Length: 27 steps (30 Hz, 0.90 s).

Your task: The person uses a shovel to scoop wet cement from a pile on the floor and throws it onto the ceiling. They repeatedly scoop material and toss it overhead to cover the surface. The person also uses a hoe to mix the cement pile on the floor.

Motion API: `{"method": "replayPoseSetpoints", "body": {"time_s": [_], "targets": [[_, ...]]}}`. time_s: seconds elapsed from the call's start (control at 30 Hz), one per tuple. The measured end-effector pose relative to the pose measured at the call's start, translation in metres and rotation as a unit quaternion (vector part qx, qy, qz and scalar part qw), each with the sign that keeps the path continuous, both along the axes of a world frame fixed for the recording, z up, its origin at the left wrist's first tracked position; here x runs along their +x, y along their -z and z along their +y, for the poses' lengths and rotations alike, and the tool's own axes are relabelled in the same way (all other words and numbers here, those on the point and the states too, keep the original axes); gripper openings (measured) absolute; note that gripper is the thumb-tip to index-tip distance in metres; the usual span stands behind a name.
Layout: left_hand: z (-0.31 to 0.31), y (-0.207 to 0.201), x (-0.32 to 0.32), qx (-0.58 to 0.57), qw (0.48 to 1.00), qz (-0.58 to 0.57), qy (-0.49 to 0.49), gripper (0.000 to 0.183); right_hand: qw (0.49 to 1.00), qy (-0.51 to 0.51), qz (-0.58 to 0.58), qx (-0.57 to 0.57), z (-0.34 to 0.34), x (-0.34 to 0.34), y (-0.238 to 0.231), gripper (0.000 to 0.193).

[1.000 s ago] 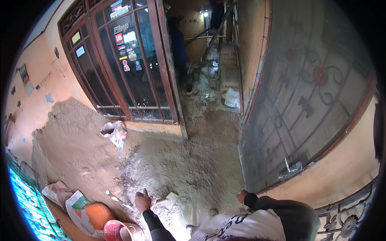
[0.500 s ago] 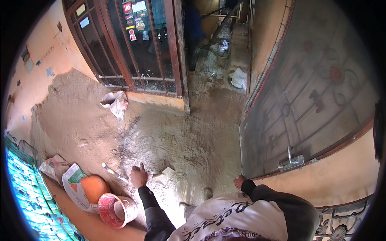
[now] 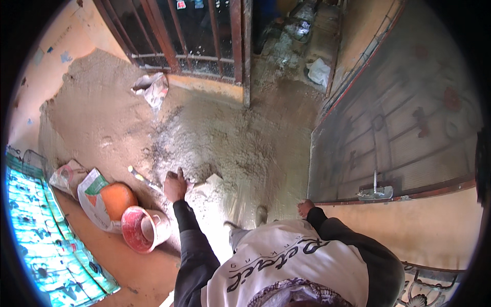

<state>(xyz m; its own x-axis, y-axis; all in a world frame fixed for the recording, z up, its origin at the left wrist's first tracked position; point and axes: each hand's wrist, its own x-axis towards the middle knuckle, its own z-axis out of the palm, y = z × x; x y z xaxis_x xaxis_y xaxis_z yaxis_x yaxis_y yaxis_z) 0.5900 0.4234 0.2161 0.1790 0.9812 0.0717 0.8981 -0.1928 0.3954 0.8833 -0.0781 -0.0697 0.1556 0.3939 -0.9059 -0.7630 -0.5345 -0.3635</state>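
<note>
Hands at the wet cement floor
Left hand [image 3: 175, 185] clenched on a trowel [image 3: 202, 182] over the cement floor [image 3: 230, 143]; right hand [image 3: 305, 207] hangs loosely curled, holding nothing, near the metal gate [image 3: 399, 133].

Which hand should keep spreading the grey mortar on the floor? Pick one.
Left. The left hand is low at the grey wet mortar patch, beside a flat trowel blade; the right hand is drawn back, off it.

The left hand [image 3: 175, 185] hides whatever its fingers grip.
</note>
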Motion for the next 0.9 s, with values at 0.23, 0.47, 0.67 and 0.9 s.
{"method": "replayPoseSetpoints", "body": {"time_s": [0.23,0.47,0.67,0.9], "targets": [[-0.004,-0.011,0.008,-0.043,0.999,-0.003,-0.026,0.043,0.990,-0.072,-0.120,-0.010,0.001,-0.012,-0.009,0.027],[-0.007,0.015,0.031,-0.013,0.999,-0.028,0.020,0.045,0.987,-0.030,0.116,0.107,-0.063,0.047,0.047,0.035],[-0.010,-0.001,0.007,0.016,1.000,-0.015,-0.002,0.043,0.991,-0.126,0.006,0.040,-0.004,0.011,0.006,0.022],[-0.012,-0.012,0.009,-0.002,1.000,-0.025,0.003,0.042,0.960,-0.144,-0.221,-0.090,0.015,-0.009,-0.060,0.015]]}}
